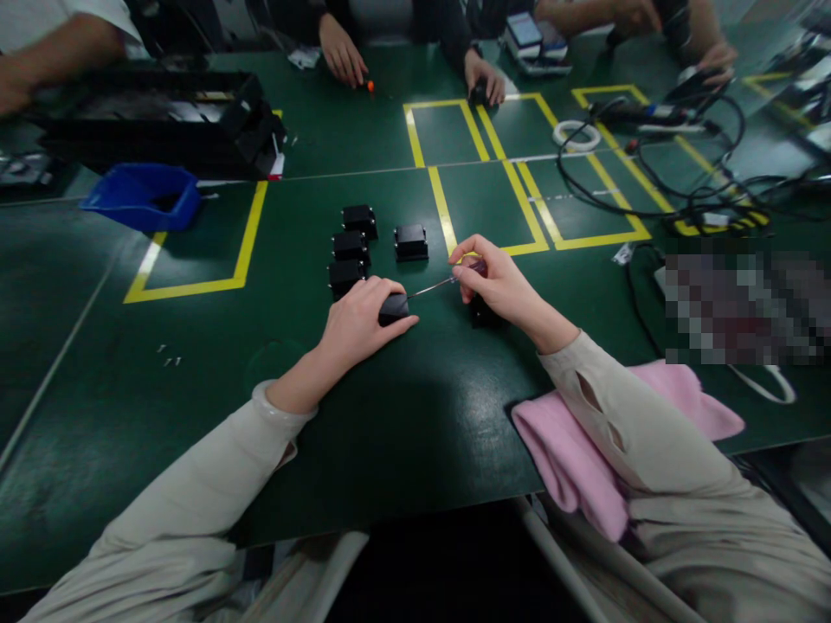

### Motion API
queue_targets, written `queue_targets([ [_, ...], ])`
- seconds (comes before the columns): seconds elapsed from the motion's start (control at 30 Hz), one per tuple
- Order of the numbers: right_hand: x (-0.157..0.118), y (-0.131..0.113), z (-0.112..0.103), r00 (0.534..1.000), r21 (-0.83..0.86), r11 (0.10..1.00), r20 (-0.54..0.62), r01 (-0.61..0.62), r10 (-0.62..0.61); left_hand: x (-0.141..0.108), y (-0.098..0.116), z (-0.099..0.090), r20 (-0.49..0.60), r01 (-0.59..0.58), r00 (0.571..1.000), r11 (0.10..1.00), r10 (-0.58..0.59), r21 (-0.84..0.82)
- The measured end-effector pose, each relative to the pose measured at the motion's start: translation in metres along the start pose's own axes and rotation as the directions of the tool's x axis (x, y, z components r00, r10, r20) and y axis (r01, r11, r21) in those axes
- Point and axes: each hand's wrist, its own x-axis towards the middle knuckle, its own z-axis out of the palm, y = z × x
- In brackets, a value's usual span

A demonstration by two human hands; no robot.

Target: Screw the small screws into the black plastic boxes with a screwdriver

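Note:
My left hand [365, 318] is closed round a small black box [393, 309] resting on the green table. A screwdriver [434, 287] with a thin metal shaft is pinched in my right hand [486, 279], its tip at the right side of that box. Just beyond my left hand stand several like boxes in a column, the farthest one [359, 220] near a separate black box [411, 242]. Under my right hand lies another dark object [486, 313], partly hidden. Small screws [170, 361] lie on the table to the left.
A blue bin [146, 197] sits before stacked black trays [182, 121] at the back left. A pink cloth [577, 450] lies under my right forearm. Cables [655, 203] and a white tape roll [576, 136] are at the right. Other people's hands [342, 54] work across the table.

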Motion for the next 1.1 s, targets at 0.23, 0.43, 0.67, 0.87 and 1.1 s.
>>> queue_targets([
  [0.23, -0.0002, 0.0008, 0.0, 0.999, 0.003, 0.999, 0.013, -0.032, 0.032, 0.0001, 0.0004, 0.0, 0.007, 0.01, 1.0, 1.0, -0.01, -0.005],
  [0.43, -0.0003, 0.0017, 0.0005, 1.0, -0.002, 1.0, -0.02, -0.003, 0.003, -0.0003, -0.0006, 0.0007, -0.003, -0.001, 1.0, 1.0, 0.001, 0.0],
  [0.67, -0.0003, 0.0034, 0.0005, 0.999, 0.027, 0.999, 0.018, -0.034, 0.034, 0.0002, 0.0007, 0.0003, 0.0, 0.011, 1.0, 1.0, -0.011, 0.006],
  [0.87, -0.0006, 0.0023, -0.0012, 1.0, -0.025, 1.0, 0.008, 0.005, -0.005, 0.0007, 0.0008, -0.0006, 0.012, 0.012, 1.0, 1.0, -0.012, -0.001],
  [1.1, -0.0005, 0.0021, -0.0005, 0.999, 0.0, 0.999, 0.023, -0.036, 0.036, 0.0001, -0.0001, 0.0009, -0.008, -0.002, 1.0, 1.0, 0.002, -0.001],
])
